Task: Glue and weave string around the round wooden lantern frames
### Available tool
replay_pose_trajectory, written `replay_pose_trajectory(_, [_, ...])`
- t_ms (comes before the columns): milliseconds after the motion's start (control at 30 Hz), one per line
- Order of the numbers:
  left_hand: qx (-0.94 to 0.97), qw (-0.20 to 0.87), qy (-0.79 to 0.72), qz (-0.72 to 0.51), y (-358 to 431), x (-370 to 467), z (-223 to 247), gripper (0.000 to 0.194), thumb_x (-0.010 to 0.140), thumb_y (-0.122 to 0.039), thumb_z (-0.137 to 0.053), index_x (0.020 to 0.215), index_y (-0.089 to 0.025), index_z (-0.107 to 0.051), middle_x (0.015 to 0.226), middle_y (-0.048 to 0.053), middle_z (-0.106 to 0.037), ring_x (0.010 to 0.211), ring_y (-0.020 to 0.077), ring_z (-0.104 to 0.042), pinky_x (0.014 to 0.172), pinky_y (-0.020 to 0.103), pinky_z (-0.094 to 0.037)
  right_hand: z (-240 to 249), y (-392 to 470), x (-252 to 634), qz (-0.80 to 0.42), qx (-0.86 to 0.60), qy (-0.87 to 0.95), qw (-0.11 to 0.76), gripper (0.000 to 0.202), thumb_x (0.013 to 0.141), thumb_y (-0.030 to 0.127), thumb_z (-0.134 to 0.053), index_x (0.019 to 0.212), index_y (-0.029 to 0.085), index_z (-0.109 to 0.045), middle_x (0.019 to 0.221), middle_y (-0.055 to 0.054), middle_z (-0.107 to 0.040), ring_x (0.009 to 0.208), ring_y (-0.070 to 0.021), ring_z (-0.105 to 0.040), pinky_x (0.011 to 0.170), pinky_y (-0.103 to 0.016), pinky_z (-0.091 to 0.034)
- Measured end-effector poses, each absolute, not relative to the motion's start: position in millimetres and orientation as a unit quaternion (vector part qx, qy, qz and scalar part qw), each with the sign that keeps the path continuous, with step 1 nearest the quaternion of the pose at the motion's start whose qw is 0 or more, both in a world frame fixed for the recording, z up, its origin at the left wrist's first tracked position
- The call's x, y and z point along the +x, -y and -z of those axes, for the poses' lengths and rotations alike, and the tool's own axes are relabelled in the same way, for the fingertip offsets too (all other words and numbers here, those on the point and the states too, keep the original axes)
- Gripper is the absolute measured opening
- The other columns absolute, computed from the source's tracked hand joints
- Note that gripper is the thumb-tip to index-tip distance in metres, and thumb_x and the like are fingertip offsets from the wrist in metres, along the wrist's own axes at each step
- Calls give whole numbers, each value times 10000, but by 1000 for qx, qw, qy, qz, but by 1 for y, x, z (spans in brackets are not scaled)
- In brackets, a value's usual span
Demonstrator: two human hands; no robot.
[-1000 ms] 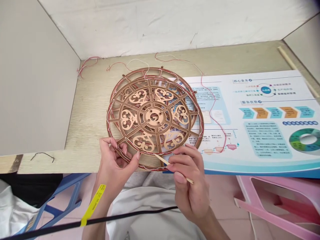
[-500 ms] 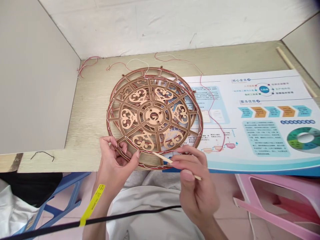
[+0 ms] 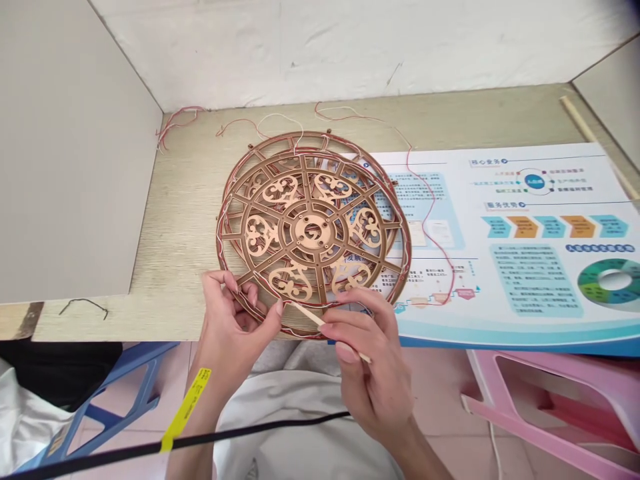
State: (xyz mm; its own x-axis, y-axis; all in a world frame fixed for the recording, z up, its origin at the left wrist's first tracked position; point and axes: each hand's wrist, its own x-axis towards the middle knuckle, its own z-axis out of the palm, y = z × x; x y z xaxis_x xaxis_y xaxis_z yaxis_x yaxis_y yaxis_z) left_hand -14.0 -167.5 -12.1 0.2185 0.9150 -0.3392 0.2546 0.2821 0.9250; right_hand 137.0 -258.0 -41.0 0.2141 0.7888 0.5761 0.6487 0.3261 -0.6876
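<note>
A round brown openwork wheel (image 3: 320, 267) with scroll cutouts lies at the table's front edge, overlapping a similar ring behind it. Red and white wires (image 3: 350, 304) run round its rim. My left hand (image 3: 240, 317) is closed on the lower left of the rim, its thumb near the wire on the inner edge. My right hand (image 3: 373, 357) pinches a thin pale wooden stick (image 3: 307, 313) like a pen. The stick's tip meets the rim beside my left thumb; whether it presses on the wire, I cannot tell.
Loose red and white wire ends (image 3: 431, 207) trail over a printed poster (image 3: 540, 267) at the right. A wire bundle (image 3: 173, 127) lies by the grey panel (image 3: 65, 153). A bent black wire (image 3: 83, 307) sits front left. A black cable (image 3: 250, 427) crosses my lap.
My right hand has moved left along the rim, bringing the stick's tip close to my left thumb. My left hand keeps its hold. The whole view has shifted slightly.
</note>
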Motion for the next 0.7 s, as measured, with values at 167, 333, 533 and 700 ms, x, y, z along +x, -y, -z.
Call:
replay_pose_trajectory(167, [532, 582, -548, -280, 167, -15, 12, 563, 747, -253, -774, 926, -289, -241, 818, -106, -463, 601, 54, -551, 506, 155, -457, 40, 258, 137, -59, -581, 615, 531, 273, 940, 18, -441, 1045, 207, -606, 950, -49, -692, 1091, -239, -576, 1015, -465, -452])
replay_pose_trajectory(333, [522, 579, -557, -285, 167, -13, 10, 576, 715, -239, -790, 920, -284, -254, 804, -107, -473, 609, 56, -563, 508, 145, -443, 41, 254, 137, -68, -572, 622, 531, 261, 946, 4, -433, 1045, 184, -594, 953, -56, -696, 1088, -242, -555, 996, -468, -458])
replay_pose_trajectory(533, [522, 580, -556, -287, 168, -13, 12, 574, 715, -239, -791, 923, -285, -258, 801, -109, -480, 605, 53, -560, 514, 143, -442, 41, 256, 134, -49, -579, 638, 505, 236, 988, 31, -402, 1017, 171, -590, 953, -64, -693, 1093, -240, -551, 1057, -505, -401])
replay_pose_trajectory(700, [509, 573, -565, -306, 172, -9, 9, 531, 738, -260, -763, 934, -283, -270, 812, -104, -478, 600, 43, -536, 509, 133, -428, 38, 258, 135, -54, -578, 648, 493, 248, 963, 6, -414, 1011, 185, -579, 947, -60, -694, 1099, -243, -557, 1067, -518, -396])
